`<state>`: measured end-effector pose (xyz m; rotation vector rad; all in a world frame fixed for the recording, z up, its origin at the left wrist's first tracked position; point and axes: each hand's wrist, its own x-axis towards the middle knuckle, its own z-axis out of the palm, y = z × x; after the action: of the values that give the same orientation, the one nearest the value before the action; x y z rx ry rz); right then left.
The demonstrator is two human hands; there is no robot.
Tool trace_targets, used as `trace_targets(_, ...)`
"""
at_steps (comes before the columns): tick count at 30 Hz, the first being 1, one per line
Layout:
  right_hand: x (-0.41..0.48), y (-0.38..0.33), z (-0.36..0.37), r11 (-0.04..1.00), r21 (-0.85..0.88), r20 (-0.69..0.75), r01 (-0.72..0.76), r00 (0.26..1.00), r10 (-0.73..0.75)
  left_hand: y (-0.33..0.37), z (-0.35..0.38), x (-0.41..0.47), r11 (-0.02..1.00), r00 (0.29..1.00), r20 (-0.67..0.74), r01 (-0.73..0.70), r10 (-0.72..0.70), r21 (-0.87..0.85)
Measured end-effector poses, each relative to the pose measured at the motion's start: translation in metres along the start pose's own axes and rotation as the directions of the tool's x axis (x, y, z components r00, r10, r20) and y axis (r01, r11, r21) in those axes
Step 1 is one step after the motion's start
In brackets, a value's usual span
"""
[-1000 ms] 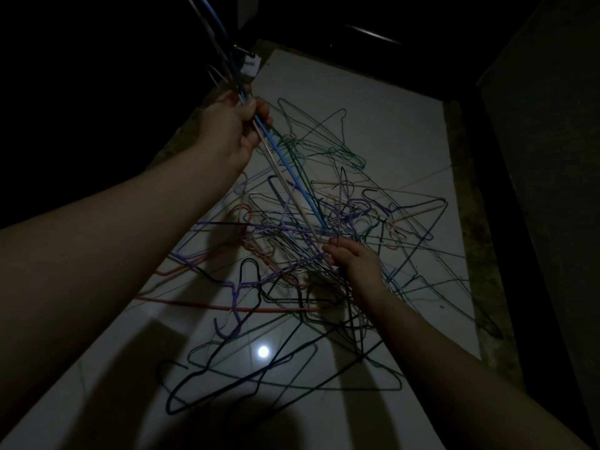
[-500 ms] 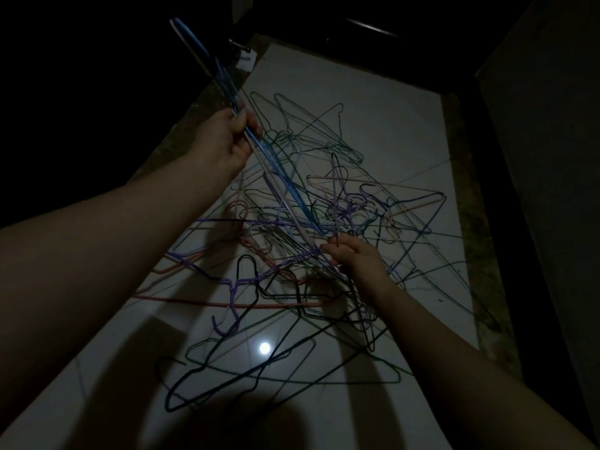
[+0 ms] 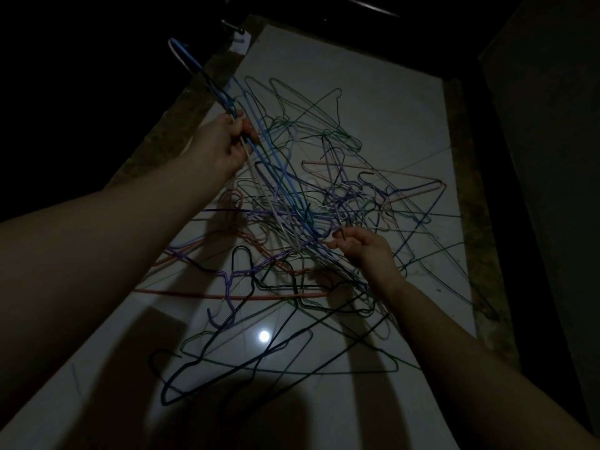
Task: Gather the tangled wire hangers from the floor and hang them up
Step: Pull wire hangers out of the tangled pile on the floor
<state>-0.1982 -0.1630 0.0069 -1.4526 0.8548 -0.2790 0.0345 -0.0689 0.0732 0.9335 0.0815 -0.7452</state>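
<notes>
Wire hangers (image 3: 324,203) are spread in one tangled heap on the pale, glossy floor (image 3: 373,92), below and between the two hands and well beyond them. They are made of thin coated wire in many colours: green and teal ones are seen beyond the left hand, and lilac and white ones are knotted just beyond the right hand. A pink hanger (image 3: 227,296) and a purple hanger (image 3: 227,277) are crossed nearer than both hands. A black hanger (image 3: 227,365) is laid nearest of all, beside a round light spot (image 3: 264,336) reflected in the floor. Single wires inside the knot cannot be followed in the dim light.

A bundle of blue hangers (image 3: 276,170), with a white wire among them, is gripped by the left hand (image 3: 224,144), whose fingers are curled round it. The bundle is slanted: its lower end is buried in the knot just beside the right hand and its upper end is raised beyond the left hand. A dark wire at the knot's edge is pinched by the right hand (image 3: 363,246) between thumb and fingertips.

Compared with a second ago, the bundle is tipped lower and further left, so that its looped upper end, formerly cut off by the top edge, is shown whole. The left hand is lowered slightly; the right hand is kept at much the same place.
</notes>
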Motion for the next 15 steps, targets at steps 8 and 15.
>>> trace_targets(8, 0.0, 0.006, -0.011, 1.0, -0.012, 0.015, -0.026, 1.0, 0.027, -0.007, -0.001, 0.011, 0.991, 0.997, -0.068, 0.017, -0.026, -0.13)
trace_targets(15, -0.001, 0.009, -0.016, 0.996, 0.061, -0.018, -0.058, 0.998, 0.059, -0.014, 0.007, 0.011, 0.998, 1.0, -0.013, -0.003, 0.003, -0.06)
